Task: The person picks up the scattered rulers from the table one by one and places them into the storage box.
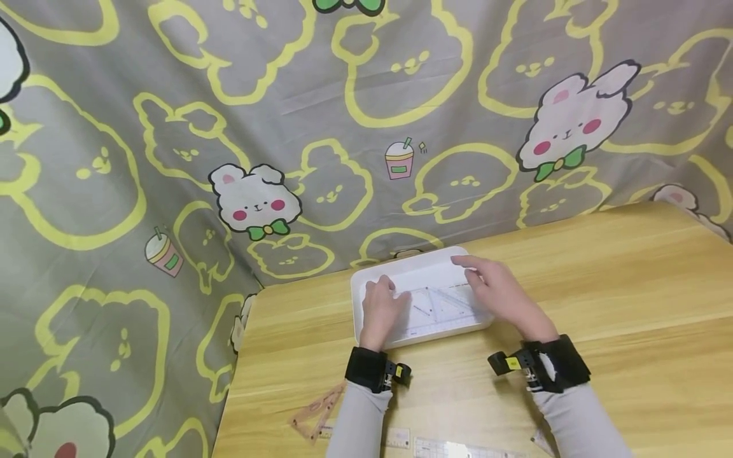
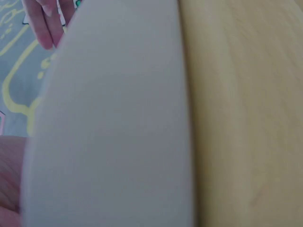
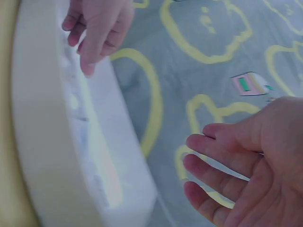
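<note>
A white rectangular tray (image 1: pixel 429 273) sits near the back edge of the table. Clear drawing pieces with printed markings lie inside it, among them what looks like a set square (image 1: pixel 426 305) and a ruler-like strip along the front. My left hand (image 1: pixel 382 312) is over the tray's left end, fingers bent loosely, with nothing seen in its grasp. At the right end, my right hand (image 1: pixel 498 289) hovers with fingers spread and relaxed; the right wrist view shows its palm (image 3: pixel 279 165) holding nothing. The left wrist view is mostly filled by the blurred tray wall (image 2: pixel 109 118).
Closer to me on the wooden table (image 1: pixel 630 305) lie an orange set square (image 1: pixel 317 413), a short ruler (image 1: pixel 399 437) and a clear ruler (image 1: pixel 458 449). Another clear piece (image 1: pixel 541 440) is partly hidden by my right forearm. A patterned grey curtain (image 1: pixel 321 108) hangs behind and at left.
</note>
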Tool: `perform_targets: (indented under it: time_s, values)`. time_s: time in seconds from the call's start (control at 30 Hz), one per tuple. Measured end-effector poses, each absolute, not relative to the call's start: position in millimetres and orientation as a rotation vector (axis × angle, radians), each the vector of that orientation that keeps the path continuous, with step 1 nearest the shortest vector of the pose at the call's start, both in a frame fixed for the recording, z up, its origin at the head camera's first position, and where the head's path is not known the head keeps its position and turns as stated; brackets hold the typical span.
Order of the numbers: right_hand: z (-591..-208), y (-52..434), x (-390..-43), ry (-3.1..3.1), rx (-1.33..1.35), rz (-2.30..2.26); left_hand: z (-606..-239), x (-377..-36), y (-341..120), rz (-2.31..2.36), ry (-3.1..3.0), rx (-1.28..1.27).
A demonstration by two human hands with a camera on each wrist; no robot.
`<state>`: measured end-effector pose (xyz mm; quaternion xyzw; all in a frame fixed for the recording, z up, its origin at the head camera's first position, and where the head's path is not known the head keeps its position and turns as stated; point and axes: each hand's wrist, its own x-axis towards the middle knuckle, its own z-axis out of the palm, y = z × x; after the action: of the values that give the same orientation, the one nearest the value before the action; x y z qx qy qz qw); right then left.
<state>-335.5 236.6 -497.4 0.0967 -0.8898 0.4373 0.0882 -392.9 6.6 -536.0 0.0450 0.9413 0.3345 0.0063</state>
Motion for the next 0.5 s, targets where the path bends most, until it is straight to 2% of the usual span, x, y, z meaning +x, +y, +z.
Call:
perform_targets:
  time_s: [0.3, 0.5]
  values:
    - [-463, 263, -296, -2.551, 0.377, 1.168, -489, -358, 26, 0.997, 2.873, 0.763]
    - [-450, 280, -276, -2.574, 0.315, 1.101, -482, -319, 61, 0.812, 2.759, 1.110]
